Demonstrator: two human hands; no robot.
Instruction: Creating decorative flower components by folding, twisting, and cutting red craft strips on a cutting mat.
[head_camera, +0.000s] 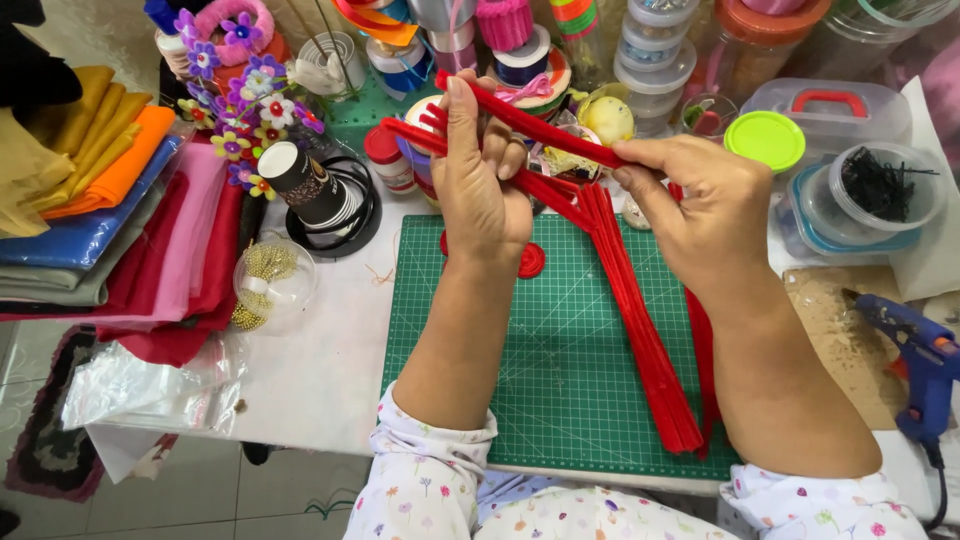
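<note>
Over the green cutting mat (560, 400), a bundle of red pipe cleaners (640, 340) runs from the mat's near right edge up and leftward into both hands. The right hand (705, 215) grips the bundle where the stems fan apart, thumb and forefinger pinching one stem that slants up to the left. The left hand (480, 190) stands upright with its fingers curled around the far ends of several stems, thumb pressed along them; the red tips stick out just beyond its fingertips. A small red round piece (531, 261) lies on the mat beside the left wrist.

Left of the mat, a clear round tub (272, 280) holds gold beads, and a dark paper cup (305, 182) lies tilted beyond it. To the right, a blue glue gun (925, 360) rests near a clear bowl (885, 190) of thin black pieces, with a green-lidded jar (766, 140) just behind. Farthest back, stacked clear jars (655, 50) and ribbon spools (520, 55) crowd the table.
</note>
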